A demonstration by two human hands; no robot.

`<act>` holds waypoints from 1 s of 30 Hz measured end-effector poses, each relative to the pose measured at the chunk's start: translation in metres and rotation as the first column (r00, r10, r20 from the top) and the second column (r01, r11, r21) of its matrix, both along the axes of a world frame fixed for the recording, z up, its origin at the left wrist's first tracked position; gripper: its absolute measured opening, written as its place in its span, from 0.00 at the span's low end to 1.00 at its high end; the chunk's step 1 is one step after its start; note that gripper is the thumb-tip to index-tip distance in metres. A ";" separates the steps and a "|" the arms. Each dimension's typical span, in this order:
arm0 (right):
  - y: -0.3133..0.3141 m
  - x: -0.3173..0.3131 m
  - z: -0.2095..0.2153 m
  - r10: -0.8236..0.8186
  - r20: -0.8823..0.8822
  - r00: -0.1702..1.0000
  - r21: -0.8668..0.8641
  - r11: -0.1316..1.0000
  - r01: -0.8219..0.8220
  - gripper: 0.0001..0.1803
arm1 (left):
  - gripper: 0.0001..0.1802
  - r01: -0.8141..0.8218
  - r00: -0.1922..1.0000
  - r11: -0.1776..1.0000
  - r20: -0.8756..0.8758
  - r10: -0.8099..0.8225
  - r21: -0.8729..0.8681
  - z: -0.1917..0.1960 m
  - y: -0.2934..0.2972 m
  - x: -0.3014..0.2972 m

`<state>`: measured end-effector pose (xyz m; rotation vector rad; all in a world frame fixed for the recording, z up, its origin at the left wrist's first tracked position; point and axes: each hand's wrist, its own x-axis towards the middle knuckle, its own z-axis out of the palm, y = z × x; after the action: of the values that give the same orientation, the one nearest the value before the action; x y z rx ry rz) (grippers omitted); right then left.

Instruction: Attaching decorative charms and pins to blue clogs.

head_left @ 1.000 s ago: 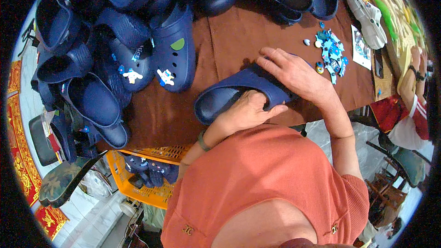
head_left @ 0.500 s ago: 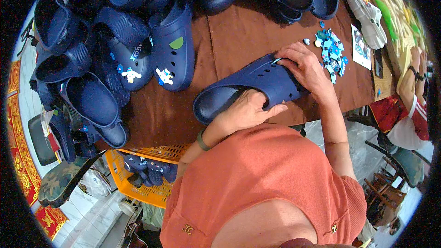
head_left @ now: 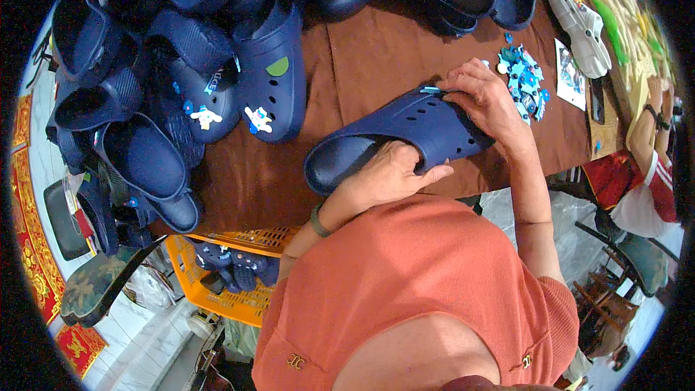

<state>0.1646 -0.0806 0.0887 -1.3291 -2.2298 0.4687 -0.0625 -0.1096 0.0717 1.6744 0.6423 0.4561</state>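
Observation:
A navy blue clog (head_left: 394, 124) with holes in its upper lies before me on the brown cloth, its toe to the right. My left hand (head_left: 391, 174) is pushed into the foot opening and closed on the clog, the thumb outside and the other fingers hidden within. At the far side of the toe, my right hand (head_left: 481, 98) pinches a small light blue shoe charm (head_left: 432, 90) against the upper. A heap of blue and white charms (head_left: 527, 83) lies just beyond the right hand.
Many navy clogs, some with charms, crowd the left (head_left: 145, 152) and far side of the table. White clogs (head_left: 583, 32) and a picture card (head_left: 570, 76) lie at right. An orange crate (head_left: 217, 305) holds more clogs. Another person's arm (head_left: 643, 130) shows at far right.
My right hand has shifted slightly right and up at the toe, and the light blue charm now lies flatter against the upper. My left hand stays in the clog.

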 end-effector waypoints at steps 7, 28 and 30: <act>-0.004 -0.011 0.005 0.062 -0.016 0.998 0.021 0.998 -0.062 0.10 | 0.22 -0.022 1.000 1.000 -0.007 0.022 0.017 0.001 -0.001 0.000; -0.021 0.000 0.012 0.102 0.161 0.982 -0.055 0.994 -0.094 0.22 | 0.21 0.000 0.997 1.000 -0.074 -0.001 -0.013 -0.003 -0.001 0.001; -0.032 -0.003 0.009 0.058 0.204 0.977 -0.016 0.998 -0.056 0.24 | 0.20 0.017 0.997 0.997 -0.073 -0.023 -0.081 0.003 -0.004 0.004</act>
<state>0.1613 -0.1124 0.0978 -1.3754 -2.4412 0.3787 -0.0582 -0.1133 0.0745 1.6254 0.6888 0.3509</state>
